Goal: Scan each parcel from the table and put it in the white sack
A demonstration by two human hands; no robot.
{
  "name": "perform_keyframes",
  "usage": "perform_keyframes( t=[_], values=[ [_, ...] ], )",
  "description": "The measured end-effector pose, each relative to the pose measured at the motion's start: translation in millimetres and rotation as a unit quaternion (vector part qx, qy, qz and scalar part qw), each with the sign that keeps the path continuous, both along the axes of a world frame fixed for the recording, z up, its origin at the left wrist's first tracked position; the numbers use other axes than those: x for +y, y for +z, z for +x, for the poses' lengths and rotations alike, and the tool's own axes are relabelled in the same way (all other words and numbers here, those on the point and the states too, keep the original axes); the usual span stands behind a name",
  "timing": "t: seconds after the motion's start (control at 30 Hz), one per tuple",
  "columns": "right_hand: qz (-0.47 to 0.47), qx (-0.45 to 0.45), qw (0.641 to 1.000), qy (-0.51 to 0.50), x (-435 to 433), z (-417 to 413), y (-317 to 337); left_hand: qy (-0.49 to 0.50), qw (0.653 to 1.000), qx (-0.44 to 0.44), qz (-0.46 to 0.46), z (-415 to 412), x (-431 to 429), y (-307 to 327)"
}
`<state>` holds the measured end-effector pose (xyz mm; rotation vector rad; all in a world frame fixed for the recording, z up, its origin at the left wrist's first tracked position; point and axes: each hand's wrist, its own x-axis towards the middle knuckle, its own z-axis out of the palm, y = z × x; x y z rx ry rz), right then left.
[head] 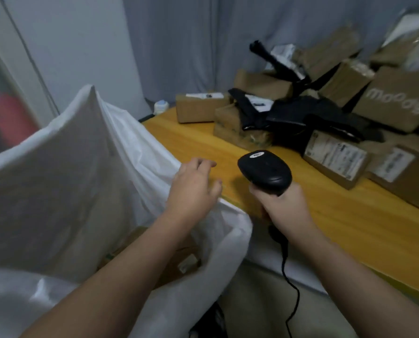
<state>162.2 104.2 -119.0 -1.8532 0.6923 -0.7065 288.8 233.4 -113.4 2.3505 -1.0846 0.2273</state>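
My right hand grips the handle of a black barcode scanner, held upright over the near edge of the yellow wooden table. My left hand hovers empty with relaxed fingers over the table's left edge, just above the rim of the white sack. The sack stands open at the left, and brown cardboard parcels lie inside it, partly hidden by my left forearm. A pile of cardboard parcels and black plastic mailers covers the far right of the table.
The scanner's black cable hangs down past the table edge. A small white bottle stands at the table's far left corner. Grey curtains hang behind the table. A bare strip of tabletop lies between my hands and the pile.
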Motion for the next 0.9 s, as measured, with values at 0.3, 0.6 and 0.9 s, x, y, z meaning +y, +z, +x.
perform_keyframes(
  t=[0.3,0.6,0.9],
  values=[
    [-0.021,-0.041,0.991,-0.123,-77,-107,29,-0.166,0.984,-0.064,0.009,-80,-134,33],
    [0.084,-0.084,0.972,-0.204,-112,-165,30,-0.213,0.953,-0.178,0.122,-108,-248,29],
    [0.151,-0.121,0.957,-0.214,-121,-172,32,-0.16,0.969,-0.184,0.035,-126,-260,5]
  ],
)
